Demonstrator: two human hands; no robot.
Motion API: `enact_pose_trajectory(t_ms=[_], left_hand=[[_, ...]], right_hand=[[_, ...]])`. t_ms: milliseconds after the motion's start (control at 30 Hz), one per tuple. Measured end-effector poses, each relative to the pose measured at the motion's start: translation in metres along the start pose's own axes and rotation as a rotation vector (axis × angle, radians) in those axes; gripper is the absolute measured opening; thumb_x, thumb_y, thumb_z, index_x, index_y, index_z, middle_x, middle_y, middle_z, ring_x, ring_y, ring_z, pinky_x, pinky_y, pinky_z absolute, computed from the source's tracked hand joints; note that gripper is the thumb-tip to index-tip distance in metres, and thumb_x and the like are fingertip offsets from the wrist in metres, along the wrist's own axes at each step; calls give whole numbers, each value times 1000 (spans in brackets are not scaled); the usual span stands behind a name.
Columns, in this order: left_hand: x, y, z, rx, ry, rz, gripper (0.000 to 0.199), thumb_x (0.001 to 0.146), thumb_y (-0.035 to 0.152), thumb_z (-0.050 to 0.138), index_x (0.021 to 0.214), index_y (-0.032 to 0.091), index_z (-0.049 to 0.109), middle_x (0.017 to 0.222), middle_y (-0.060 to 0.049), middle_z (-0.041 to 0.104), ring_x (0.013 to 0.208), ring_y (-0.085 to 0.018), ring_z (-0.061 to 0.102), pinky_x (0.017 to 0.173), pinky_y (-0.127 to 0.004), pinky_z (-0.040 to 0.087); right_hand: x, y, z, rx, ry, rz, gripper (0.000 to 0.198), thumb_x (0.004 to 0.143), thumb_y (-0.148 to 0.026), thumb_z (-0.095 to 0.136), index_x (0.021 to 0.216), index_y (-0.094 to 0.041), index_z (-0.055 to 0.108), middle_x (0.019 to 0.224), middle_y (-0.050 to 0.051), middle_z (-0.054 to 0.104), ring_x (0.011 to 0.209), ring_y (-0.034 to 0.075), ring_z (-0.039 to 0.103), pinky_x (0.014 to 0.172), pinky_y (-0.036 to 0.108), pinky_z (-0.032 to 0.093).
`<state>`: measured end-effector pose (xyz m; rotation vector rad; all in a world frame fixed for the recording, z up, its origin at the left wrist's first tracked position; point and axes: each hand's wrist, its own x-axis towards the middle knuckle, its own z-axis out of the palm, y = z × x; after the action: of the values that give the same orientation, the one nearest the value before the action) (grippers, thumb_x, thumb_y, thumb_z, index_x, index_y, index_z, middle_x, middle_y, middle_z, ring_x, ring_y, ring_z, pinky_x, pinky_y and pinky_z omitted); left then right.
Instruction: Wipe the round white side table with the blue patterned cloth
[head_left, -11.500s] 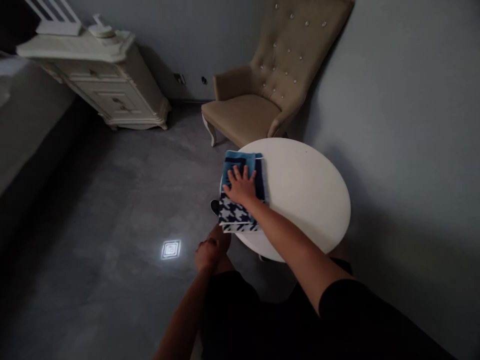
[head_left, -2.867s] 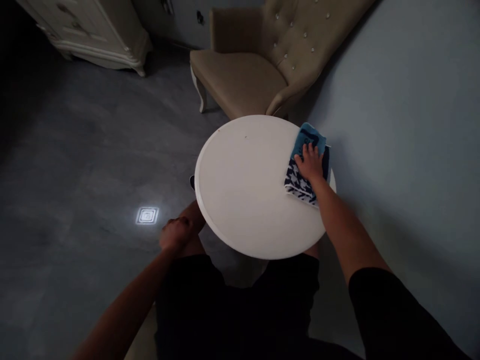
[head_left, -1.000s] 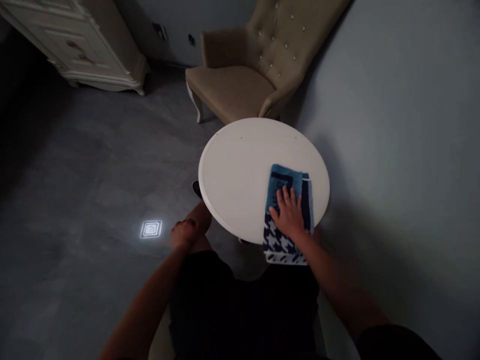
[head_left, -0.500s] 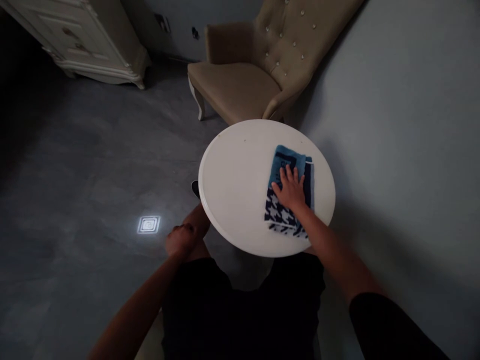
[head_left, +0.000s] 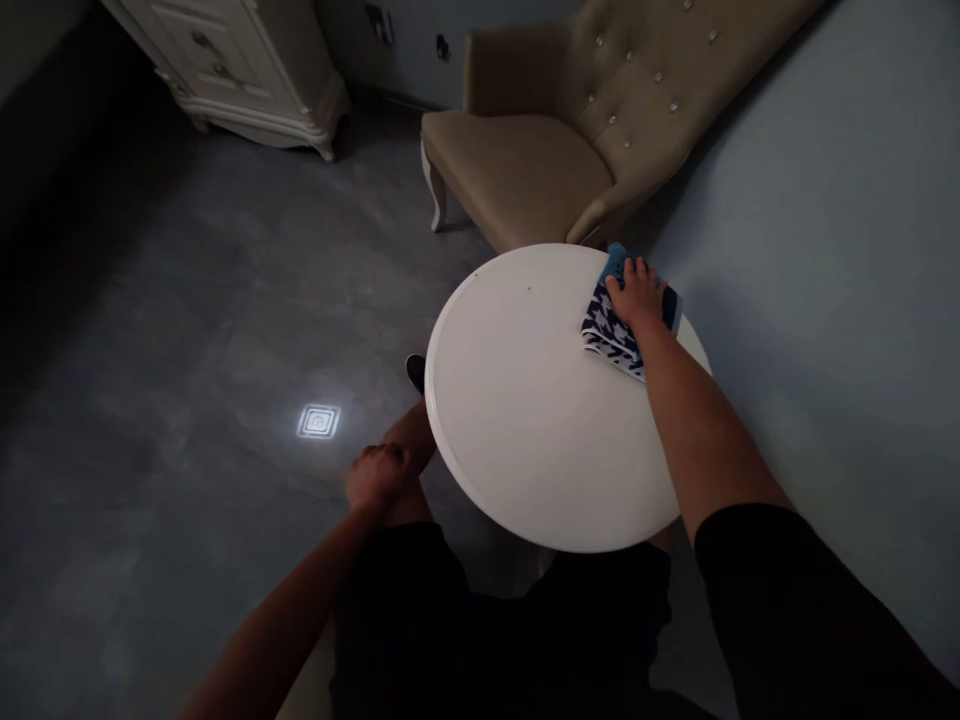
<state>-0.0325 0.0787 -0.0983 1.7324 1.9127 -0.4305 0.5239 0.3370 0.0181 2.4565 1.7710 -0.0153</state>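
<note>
My right hand [head_left: 637, 295] lies palm down with its fingers spread on a folded towel [head_left: 613, 325]. The towel is blue with a dark and white houndstooth pattern, and the hand presses it against the white round table [head_left: 510, 420] close to the far right rim. The towel's far edge reaches that rim. Curled into a loose fist, my left hand [head_left: 377, 477] rests on my left knee beside the table. Nothing shows in that hand. A small dark speck [head_left: 529, 289] lies on the far part of the tabletop.
Just behind the table stands a beige buttoned armchair [head_left: 517, 165]. A grey wall [head_left: 840, 300] runs along the right. At the back left is a white cabinet [head_left: 247, 75]. A bright square light pattern [head_left: 318, 421] shows on the grey floor [head_left: 187, 330].
My right hand has slid the towel away from me and to the right, toward the table's far rim. The view has shifted slightly. My left hand stays on the knee.
</note>
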Motion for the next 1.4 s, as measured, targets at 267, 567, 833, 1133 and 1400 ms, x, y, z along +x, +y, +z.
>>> enact_pose_trajectory(t_ms=[267,567,833,1133,1400], left_hand=[[-3,8,0,22,19,30,62,113,50,40,131,14,87,129,-26,83,126,-43,78,103,-50,62],[-21,3,7,-17,32,54,64,115,47,39,138,8,84,136,-30,80,128,-42,77,105,-47,59],[-15,0,13,13,28,32,64,114,47,36,135,12,85,135,-28,81,126,-41,78,103,-47,60],[-2,-4,14,-14,15,16,61,113,50,39,133,17,86,131,-25,82,121,-41,79,103,-49,61],[1,-5,4,-3,3,19,57,113,48,40,126,18,87,127,-23,83,126,-40,78,105,-47,61]], right_hand=[[-151,-17,4,51,-20,-80,85,118,-60,26,188,-11,33,191,16,14,178,44,14,143,74,15],[-425,-70,24,122,-21,-252,84,115,-61,41,184,-14,44,190,11,10,180,44,9,144,76,15],[-426,-85,24,120,-21,-287,85,114,-65,45,184,-16,44,190,9,9,179,47,9,140,82,17],[-148,-75,-1,97,-51,-85,89,117,-67,27,190,-16,29,192,13,9,178,47,9,140,81,11],[26,-64,-5,82,-37,-30,93,116,-69,21,190,-12,25,190,21,11,176,48,13,135,86,13]])
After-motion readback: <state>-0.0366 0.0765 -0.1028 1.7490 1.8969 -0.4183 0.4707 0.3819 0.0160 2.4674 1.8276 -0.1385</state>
